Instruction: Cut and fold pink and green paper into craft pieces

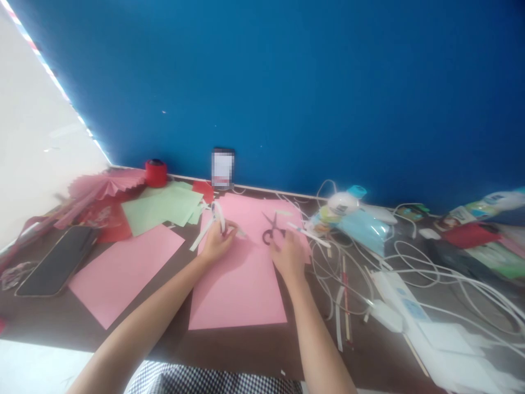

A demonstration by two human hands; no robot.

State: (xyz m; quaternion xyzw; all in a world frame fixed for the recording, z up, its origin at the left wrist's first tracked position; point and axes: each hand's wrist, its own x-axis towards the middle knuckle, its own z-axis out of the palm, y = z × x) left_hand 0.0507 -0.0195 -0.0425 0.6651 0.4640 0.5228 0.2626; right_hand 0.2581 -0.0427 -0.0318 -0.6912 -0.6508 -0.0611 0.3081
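My left hand (218, 241) is closed around a narrow white roll of tape (219, 215), with a loose white strip beside it over the pink paper. My right hand (289, 256) has its fingers at the handles of a pair of dark scissors (274, 221). The scissor blades are spread and point away from me, over the paper. Beneath both hands lies a sheet of pink paper (238, 295), on top of further pink sheets towards the wall. Blur hides how firmly the right fingers grip the handles.
To the left lie a phone (57, 262), another pink sheet (123, 279), green paper (164, 205), a pleated pink paper fan (110, 183) and a red roll (156, 174). A white power strip (404, 295), tangled cables and a bottle (342, 202) crowd the right. A blue wall rises behind.
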